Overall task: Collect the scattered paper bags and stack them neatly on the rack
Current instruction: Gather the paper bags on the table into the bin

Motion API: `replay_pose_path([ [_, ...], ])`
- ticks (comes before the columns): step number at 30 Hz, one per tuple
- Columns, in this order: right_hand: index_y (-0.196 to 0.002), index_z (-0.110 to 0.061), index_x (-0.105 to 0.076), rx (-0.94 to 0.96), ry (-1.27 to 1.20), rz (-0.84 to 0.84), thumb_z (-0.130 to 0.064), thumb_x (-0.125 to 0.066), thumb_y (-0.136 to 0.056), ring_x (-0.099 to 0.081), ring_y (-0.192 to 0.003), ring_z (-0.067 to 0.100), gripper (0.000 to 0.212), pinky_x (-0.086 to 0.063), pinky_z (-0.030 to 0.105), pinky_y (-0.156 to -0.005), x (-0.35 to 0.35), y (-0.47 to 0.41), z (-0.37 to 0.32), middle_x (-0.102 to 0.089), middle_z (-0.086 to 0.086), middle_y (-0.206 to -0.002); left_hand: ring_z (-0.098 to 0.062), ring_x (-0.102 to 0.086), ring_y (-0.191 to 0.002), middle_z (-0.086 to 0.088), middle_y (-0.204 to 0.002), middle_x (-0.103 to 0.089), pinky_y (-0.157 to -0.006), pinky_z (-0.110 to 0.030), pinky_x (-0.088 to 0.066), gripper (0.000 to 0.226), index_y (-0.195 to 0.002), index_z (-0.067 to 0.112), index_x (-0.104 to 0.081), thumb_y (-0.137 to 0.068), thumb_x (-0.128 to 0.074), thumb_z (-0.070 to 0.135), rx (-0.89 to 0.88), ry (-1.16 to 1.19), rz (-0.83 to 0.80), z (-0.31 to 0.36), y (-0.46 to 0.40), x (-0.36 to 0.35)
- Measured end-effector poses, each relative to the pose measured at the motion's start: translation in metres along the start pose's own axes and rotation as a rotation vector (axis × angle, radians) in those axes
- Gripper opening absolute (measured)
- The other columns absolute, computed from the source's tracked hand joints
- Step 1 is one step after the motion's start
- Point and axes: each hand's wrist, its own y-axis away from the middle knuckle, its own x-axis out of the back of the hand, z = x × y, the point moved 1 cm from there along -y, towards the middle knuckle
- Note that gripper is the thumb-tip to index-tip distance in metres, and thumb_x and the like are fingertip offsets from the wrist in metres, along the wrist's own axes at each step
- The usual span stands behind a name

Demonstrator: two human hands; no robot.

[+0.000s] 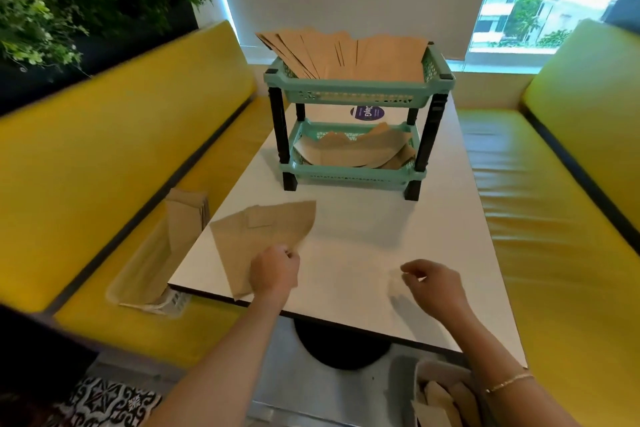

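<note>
A flat brown paper bag lies on the white table near its front left corner. My left hand grips its near edge with curled fingers. My right hand hovers above the table to the right, fingers loosely curled, holding nothing. A green two-tier rack stands at the table's far end. Its top tier holds a row of upright paper bags. On the lower tier lie a few more bags.
Yellow benches flank the table on both sides. A clear bin with paper bags sits on the left bench. Another container with bags stands on the floor at bottom right. A plant wall fills the upper left.
</note>
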Motion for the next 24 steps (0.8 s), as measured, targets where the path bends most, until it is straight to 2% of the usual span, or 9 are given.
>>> replay_pose_path([
  [3, -0.113, -0.015, -0.065, -0.051, -0.135, -0.128, -0.032, -0.061, -0.089, -0.065, -0.079, 0.021, 0.03, -0.055, 0.033, -0.081, -0.019, -0.005, -0.025, -0.068, 0.005, -0.106, -0.022, -0.042, -0.054, 0.001, -0.051, -0.043, -0.049, -0.025, -0.027, 0.034, -0.052, 0.015, -0.039, -0.082, -0.055, 0.016, -0.021, 0.054, -0.025, 0.006, 0.01, -0.004],
  [5, -0.117, -0.011, -0.06, -0.151, -0.34, -0.213, -0.041, -0.06, -0.088, -0.066, -0.075, 0.02, 0.042, -0.058, 0.031, -0.066, -0.029, -0.007, -0.046, -0.067, 0.005, -0.098, -0.026, -0.053, -0.063, -0.004, -0.06, -0.058, -0.052, -0.027, -0.034, 0.023, -0.06, 0.016, -0.054, -0.083, -0.057, 0.019, -0.086, 0.065, -0.048, 0.014, 0.018, -0.007],
  [8, -0.122, -0.009, -0.053, -0.262, -0.515, -0.289, -0.053, -0.056, -0.086, -0.066, -0.075, 0.019, 0.057, -0.057, 0.031, -0.058, -0.041, -0.014, -0.068, -0.064, 0.007, -0.095, -0.02, -0.064, -0.075, -0.001, -0.077, -0.071, -0.061, -0.027, -0.047, 0.01, -0.08, 0.018, -0.071, -0.085, -0.062, 0.021, -0.246, 0.133, -0.055, 0.023, 0.028, -0.011],
  [11, -0.112, -0.003, -0.056, -0.333, -0.581, -0.213, -0.034, -0.064, -0.086, -0.064, -0.068, 0.02, 0.041, -0.054, 0.029, -0.052, -0.045, -0.022, -0.076, -0.063, 0.008, -0.085, -0.008, -0.067, -0.083, 0.003, -0.091, -0.074, -0.076, -0.016, -0.05, 0.016, -0.096, 0.017, -0.075, -0.085, -0.065, 0.011, -0.429, 0.297, -0.136, 0.028, 0.037, -0.014],
  [14, -0.101, -0.003, -0.06, -0.415, -0.52, -0.147, -0.008, -0.053, -0.089, -0.061, -0.063, 0.02, 0.014, -0.053, 0.028, -0.052, -0.039, -0.03, -0.07, -0.062, 0.01, -0.077, -0.004, -0.065, -0.093, 0.0, -0.1, -0.072, -0.081, -0.004, -0.044, 0.021, -0.104, 0.012, -0.073, -0.086, -0.064, 0.007, -0.504, 0.335, -0.166, 0.027, 0.041, -0.015],
  [16, -0.102, -0.007, -0.06, -0.427, -0.478, -0.091, -0.004, -0.048, -0.088, -0.062, -0.07, 0.024, 0.018, -0.056, 0.031, -0.056, -0.031, -0.036, -0.059, -0.062, 0.012, -0.087, -0.002, -0.06, -0.097, -0.001, -0.1, -0.072, -0.082, -0.006, -0.045, 0.02, -0.104, 0.01, -0.072, -0.086, -0.064, 0.008, -0.501, 0.355, -0.151, 0.026, 0.042, -0.014],
  [19, -0.109, -0.008, -0.058, -0.423, -0.474, 0.028, -0.004, -0.047, -0.087, -0.064, -0.083, 0.03, 0.025, -0.059, 0.039, -0.067, -0.007, -0.04, -0.031, -0.06, 0.011, -0.096, 0.005, -0.059, -0.091, -0.002, -0.093, -0.074, -0.078, -0.012, -0.05, 0.016, -0.099, 0.011, -0.075, -0.086, -0.065, 0.009, -0.461, 0.404, -0.114, 0.03, 0.041, -0.013],
  [21, -0.113, -0.009, -0.055, -0.42, -0.515, 0.143, -0.001, -0.045, -0.087, -0.063, -0.082, 0.031, 0.03, -0.058, 0.036, -0.059, 0.016, -0.039, -0.005, -0.059, 0.011, -0.098, 0.01, -0.058, -0.089, -0.002, -0.095, -0.073, -0.076, -0.001, -0.045, 0.016, -0.098, 0.01, -0.074, -0.086, -0.065, 0.008, -0.442, 0.463, -0.088, 0.046, 0.045, -0.008],
  [24, -0.113, -0.006, -0.054, -0.44, -0.542, 0.334, 0.003, -0.045, -0.082, -0.061, -0.075, 0.032, 0.034, -0.053, 0.03, -0.046, 0.056, -0.031, 0.047, -0.062, 0.017, -0.1, 0.005, -0.063, -0.085, 0.003, -0.096, -0.072, -0.076, 0.001, -0.042, 0.018, -0.1, 0.012, -0.073, -0.085, -0.065, 0.006, -0.438, 0.554, -0.082, 0.085, 0.054, -0.005],
])
